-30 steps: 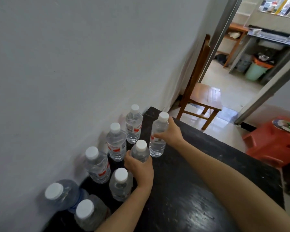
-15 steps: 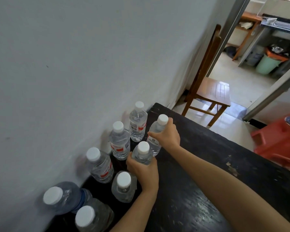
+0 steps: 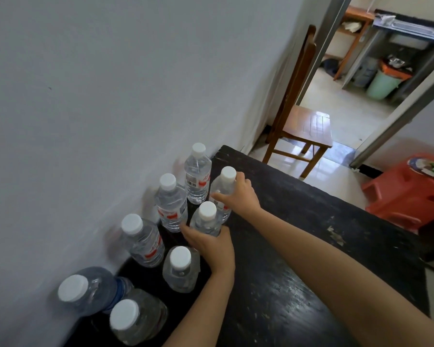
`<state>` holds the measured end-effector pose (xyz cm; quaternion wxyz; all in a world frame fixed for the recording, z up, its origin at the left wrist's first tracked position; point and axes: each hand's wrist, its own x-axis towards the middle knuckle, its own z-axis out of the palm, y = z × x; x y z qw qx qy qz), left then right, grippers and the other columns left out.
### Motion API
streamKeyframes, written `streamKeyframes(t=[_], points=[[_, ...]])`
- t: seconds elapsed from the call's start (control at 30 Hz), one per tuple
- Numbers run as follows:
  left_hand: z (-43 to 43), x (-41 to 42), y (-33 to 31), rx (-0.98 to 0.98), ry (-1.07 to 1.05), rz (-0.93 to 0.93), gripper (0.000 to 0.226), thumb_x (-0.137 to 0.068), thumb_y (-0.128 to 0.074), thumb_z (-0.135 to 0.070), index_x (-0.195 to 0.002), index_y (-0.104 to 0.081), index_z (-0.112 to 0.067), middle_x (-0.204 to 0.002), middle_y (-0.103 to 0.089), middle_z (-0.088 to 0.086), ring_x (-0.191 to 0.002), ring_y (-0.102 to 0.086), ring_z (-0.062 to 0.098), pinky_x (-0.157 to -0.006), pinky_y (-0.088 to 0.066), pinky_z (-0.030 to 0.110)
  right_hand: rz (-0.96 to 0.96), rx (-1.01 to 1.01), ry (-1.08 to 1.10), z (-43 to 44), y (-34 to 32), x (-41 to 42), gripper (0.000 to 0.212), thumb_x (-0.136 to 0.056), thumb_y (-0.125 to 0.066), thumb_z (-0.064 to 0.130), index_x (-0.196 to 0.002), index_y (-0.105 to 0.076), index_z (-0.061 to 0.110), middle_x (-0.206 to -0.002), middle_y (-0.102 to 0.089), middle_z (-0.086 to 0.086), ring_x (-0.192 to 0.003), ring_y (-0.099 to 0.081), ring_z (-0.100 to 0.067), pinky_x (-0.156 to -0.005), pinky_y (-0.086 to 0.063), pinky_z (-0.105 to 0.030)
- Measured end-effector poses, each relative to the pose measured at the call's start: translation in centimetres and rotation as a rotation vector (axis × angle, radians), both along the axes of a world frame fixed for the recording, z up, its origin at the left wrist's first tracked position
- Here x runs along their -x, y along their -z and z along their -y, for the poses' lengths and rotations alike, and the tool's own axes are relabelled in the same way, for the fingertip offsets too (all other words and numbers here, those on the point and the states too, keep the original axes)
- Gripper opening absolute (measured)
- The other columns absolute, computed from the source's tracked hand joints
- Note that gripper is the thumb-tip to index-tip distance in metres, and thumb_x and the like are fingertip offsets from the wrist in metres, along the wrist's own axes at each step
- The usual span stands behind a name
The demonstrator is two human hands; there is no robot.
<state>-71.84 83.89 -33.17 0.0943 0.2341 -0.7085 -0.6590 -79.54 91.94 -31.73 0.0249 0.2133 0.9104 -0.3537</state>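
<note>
Left hand [image 3: 212, 249] grips the nearer bottle [image 3: 206, 220], right hand [image 3: 239, 196] the farther bottle [image 3: 223, 184], both clear, white-capped.

Soft daylight — sharp, edges warped

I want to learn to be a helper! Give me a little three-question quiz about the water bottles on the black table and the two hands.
1. True or false: the left hand grips the nearer clear plastic bottle and the right hand grips the farther clear plastic bottle.
2. What stands past the far end of the black table? A) a brown wooden chair B) a blue sofa C) a bicycle
3. How many round white caps can you count on the bottles?

Key: 1 true; 2 A; 3 eight.
</note>
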Motion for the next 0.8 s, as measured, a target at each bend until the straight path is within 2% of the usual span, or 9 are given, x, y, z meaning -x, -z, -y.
streamKeyframes(t=[0.2,0.33,0.5,0.7,0.8], points=[[-0.1,-1.8,-1.9,-0.150,0.123,0.197,0.092,-0.078,-0.062,0.004,-0.144,0.002,0.001,-0.153,-0.004,0.018,-0.142,-0.004,0.027,-0.116,-0.008,0.040,0.017,0.101,0.048,-0.9,0.5,-3.1,0.078,-0.081,-0.065,0.041,-0.141,-0.022,0.020,-0.143,-0.030,-0.013,-0.128,-0.039,-0.029,-0.100,-0.041,-0.042],[-0.4,-3.6,-2.3,-0.131,0.247,0.197,0.095,-0.079,-0.061,0.000,-0.144,0.008,-0.004,-0.154,0.005,0.012,-0.142,0.003,0.021,-0.117,-0.005,0.038,0.036,0.164,0.115,-2.7,0.5,-6.6,0.069,-0.086,-0.059,0.038,-0.142,-0.022,0.020,-0.144,-0.033,-0.014,-0.126,-0.041,-0.027,-0.096,-0.044,-0.039],[0.2,-5.9,-2.9,-0.105,0.432,0.212,0.093,-0.084,-0.058,-0.007,-0.144,0.013,-0.008,-0.155,0.009,0.009,-0.142,0.004,0.020,-0.117,-0.006,0.038,0.099,0.062,0.124,-5.1,0.0,-12.3,0.068,-0.086,-0.059,0.040,-0.141,-0.023,0.022,-0.142,-0.036,-0.012,-0.124,-0.044,-0.026,-0.093,-0.045,-0.037],[1.6,-8.9,-3.7,0.013,0.573,0.092,0.091,-0.082,-0.059,-0.006,-0.146,0.005,-0.011,-0.155,-0.001,0.008,-0.142,-0.004,0.021,-0.117,-0.010,0.038,0.152,-0.153,0.029,-5.4,-1.8,-18.2,0.068,-0.086,-0.058,0.042,-0.141,-0.024,0.022,-0.141,-0.037,-0.011,-0.120,-0.048,-0.024,-0.094,-0.045,-0.035],[2.6,-10.5,-4.0,0.096,0.622,0.052,0.093,-0.081,-0.061,-0.008,-0.146,0.004,-0.013,-0.155,-0.004,0.009,-0.142,-0.006,0.022,-0.116,-0.012,0.041,0.193,-0.244,-0.036,-5.0,-2.5,-21.1,0.069,-0.086,-0.057,0.044,-0.142,-0.022,0.023,-0.141,-0.036,-0.011,-0.123,-0.044,-0.024,-0.096,-0.044,-0.036]])
